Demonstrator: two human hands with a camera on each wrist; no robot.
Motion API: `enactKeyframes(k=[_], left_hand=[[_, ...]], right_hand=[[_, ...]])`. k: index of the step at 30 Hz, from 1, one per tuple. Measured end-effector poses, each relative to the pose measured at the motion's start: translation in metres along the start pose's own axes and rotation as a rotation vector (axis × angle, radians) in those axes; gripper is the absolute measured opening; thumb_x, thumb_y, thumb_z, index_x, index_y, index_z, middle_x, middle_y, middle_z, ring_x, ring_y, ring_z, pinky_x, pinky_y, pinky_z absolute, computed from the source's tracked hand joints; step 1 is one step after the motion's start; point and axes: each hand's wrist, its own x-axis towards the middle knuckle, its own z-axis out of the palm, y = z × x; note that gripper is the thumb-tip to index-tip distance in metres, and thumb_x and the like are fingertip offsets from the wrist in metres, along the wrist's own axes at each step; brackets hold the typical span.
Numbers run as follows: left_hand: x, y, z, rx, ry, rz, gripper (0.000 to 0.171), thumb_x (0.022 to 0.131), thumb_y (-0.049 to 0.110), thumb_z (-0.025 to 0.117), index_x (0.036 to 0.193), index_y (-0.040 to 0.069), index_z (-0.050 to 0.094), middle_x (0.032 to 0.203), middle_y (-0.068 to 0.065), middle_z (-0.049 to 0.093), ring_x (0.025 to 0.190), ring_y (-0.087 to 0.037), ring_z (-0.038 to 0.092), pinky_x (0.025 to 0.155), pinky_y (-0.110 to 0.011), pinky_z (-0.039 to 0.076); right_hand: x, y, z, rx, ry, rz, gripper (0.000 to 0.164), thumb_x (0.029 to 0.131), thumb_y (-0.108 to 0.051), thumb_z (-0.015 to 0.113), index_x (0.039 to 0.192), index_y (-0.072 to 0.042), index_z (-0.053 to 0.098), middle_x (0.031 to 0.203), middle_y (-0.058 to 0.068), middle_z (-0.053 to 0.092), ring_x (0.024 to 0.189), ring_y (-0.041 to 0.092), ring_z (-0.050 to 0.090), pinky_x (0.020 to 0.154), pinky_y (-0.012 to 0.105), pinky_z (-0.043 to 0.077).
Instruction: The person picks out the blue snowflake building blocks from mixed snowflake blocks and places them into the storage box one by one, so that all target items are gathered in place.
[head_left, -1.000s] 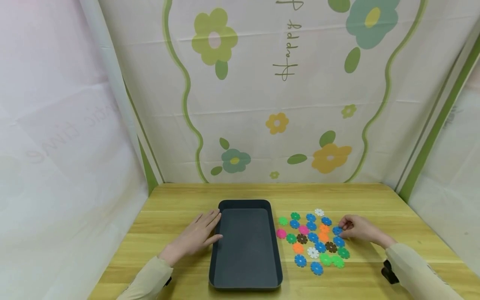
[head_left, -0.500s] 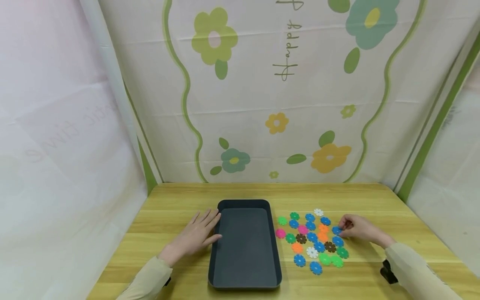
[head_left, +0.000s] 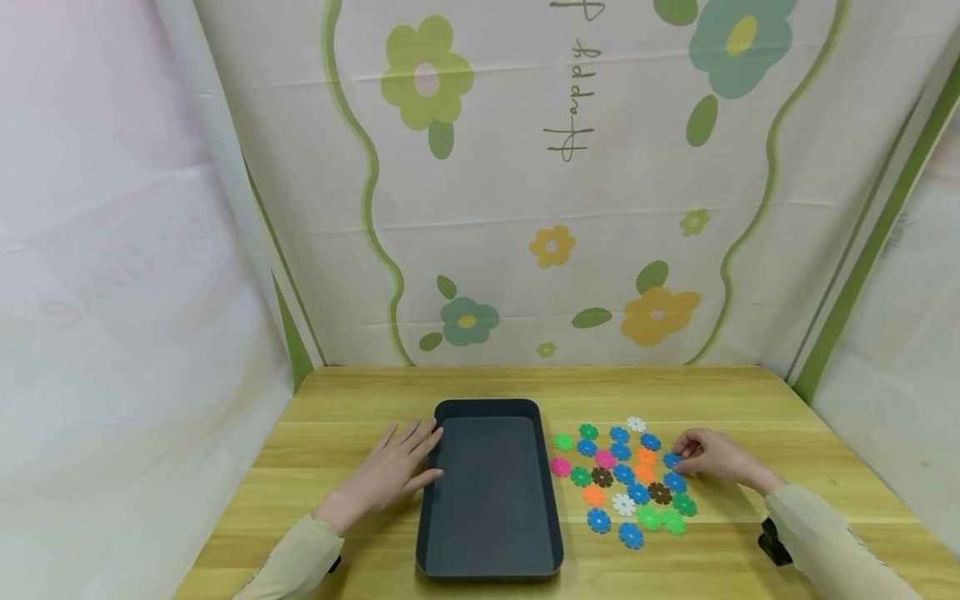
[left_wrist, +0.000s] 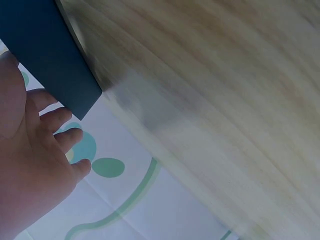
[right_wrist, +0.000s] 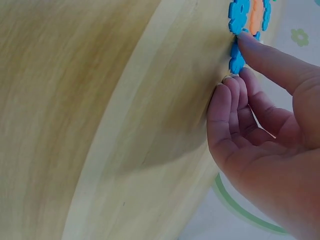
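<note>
My left hand (head_left: 390, 473) lies at the left rim of a dark grey rectangular tray (head_left: 487, 500), fingers straight and touching its edge. In the left wrist view, that hand's fingertips lie against the outer wall of the tray (left_wrist: 47, 55). At the right side of a spread of plastic snowflake discs, my right hand (head_left: 716, 457) has thumb and index finger at the edges of a blue snowflake disc (head_left: 671, 459). The right wrist view shows this blue disc (right_wrist: 237, 59) between the thumb and index fingertips, low at the tabletop; its far side is partly hidden.
Several flat discs lie right of the tray, among them a pink disc (head_left: 561, 467), a brown disc (head_left: 660, 493), a white disc (head_left: 624, 504) and a light green disc (head_left: 673, 522). Flower-printed cloth (head_left: 480, 208) hangs behind the wooden table (head_left: 360, 392) and along both sides.
</note>
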Motion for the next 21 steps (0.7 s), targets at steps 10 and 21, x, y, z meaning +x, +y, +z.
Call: enactKeyframes(k=[10,21], left_hand=[[-0.001,0.003,-0.001,0.009,0.008,0.007,0.07,0.101,0.054,0.044,0.156,0.01,0.033,0.164,-0.011,0.029,0.152,-0.036,0.025,0.121,-0.063,0.02],[-0.003,0.002,0.0,0.012,0.0,-0.017,0.071,0.102,0.055,0.043,0.156,0.011,0.032,0.165,-0.01,0.027,0.153,-0.036,0.024,0.122,-0.062,0.019]], right_hand=[[-0.006,-0.002,-0.002,-0.01,0.049,-0.07,0.024,0.086,-0.008,0.074,0.097,0.005,0.057,0.088,0.009,0.06,0.072,0.0,0.049,0.06,0.021,0.046],[-0.005,-0.018,-0.008,-0.021,0.1,0.054,0.016,0.094,-0.012,0.066,0.102,0.001,0.064,0.094,0.009,0.065,0.076,0.007,0.057,0.062,0.026,0.053]])
